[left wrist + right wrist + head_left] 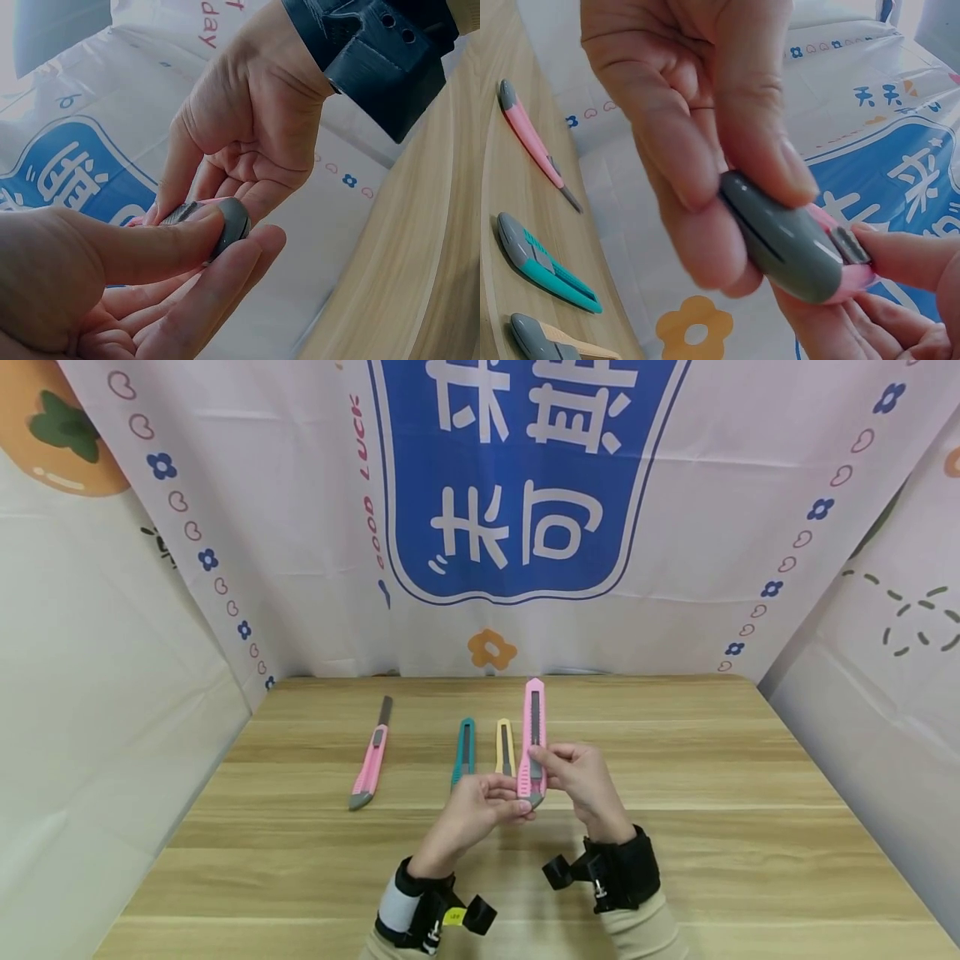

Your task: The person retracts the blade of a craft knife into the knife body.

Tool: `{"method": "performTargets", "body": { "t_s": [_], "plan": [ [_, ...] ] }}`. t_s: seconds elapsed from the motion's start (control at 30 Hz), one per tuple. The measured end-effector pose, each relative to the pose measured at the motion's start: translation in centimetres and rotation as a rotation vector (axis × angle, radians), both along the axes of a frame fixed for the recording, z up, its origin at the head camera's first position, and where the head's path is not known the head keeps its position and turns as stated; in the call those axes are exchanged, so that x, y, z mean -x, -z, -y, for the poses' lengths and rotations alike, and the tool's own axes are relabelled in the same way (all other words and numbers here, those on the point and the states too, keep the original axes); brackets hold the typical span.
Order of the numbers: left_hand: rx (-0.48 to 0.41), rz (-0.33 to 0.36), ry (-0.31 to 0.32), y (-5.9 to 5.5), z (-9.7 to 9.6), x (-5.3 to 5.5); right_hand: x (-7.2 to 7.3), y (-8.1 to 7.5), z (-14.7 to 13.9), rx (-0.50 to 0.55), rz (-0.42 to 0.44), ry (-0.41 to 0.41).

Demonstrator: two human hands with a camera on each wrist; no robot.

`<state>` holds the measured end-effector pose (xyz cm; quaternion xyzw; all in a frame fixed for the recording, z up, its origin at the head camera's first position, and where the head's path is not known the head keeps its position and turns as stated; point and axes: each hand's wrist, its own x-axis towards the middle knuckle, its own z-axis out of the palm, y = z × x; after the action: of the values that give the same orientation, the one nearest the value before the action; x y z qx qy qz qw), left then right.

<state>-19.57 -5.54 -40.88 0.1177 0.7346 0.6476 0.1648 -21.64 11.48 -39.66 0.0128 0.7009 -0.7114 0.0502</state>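
Note:
A pink utility knife [534,718] is held up between both hands, its tip pointing away and no blade showing past it. My left hand [476,810] pinches its grey end cap [784,236] between thumb and fingers. With the thumb against the grey slider [850,244], my right hand [588,781] grips the knife's side. Behind the left hand lie a teal utility knife [464,747] and a yellow one [505,745], their lower ends hidden in the head view. Farther left, a second pink utility knife [371,764] lies with its grey blade [386,710] extended.
The knives lie on a wood-grain table [750,827]. A printed white cloth [315,527] hangs along its back edge, with more cloth at both sides. Each wrist wears a black strap [626,868] with a small camera mount.

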Motion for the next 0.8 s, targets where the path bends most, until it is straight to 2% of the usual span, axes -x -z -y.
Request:
{"method": "performTargets", "body": {
  "t_s": [0.23, 0.47, 0.8],
  "plan": [
    [-0.004, 0.01, 0.013, 0.14, -0.07, 0.04, -0.11, -0.26, -0.46, 0.006, 0.003, -0.023],
    [-0.023, 0.021, -0.011, 0.05, 0.1, 0.14, 0.03, -0.15, -0.13, 0.039, 0.008, -0.004],
    [-0.046, 0.036, -0.029, -0.14, 0.16, 0.15, 0.25, 0.1, 0.23, 0.024, 0.047, 0.018]
  ]
}}
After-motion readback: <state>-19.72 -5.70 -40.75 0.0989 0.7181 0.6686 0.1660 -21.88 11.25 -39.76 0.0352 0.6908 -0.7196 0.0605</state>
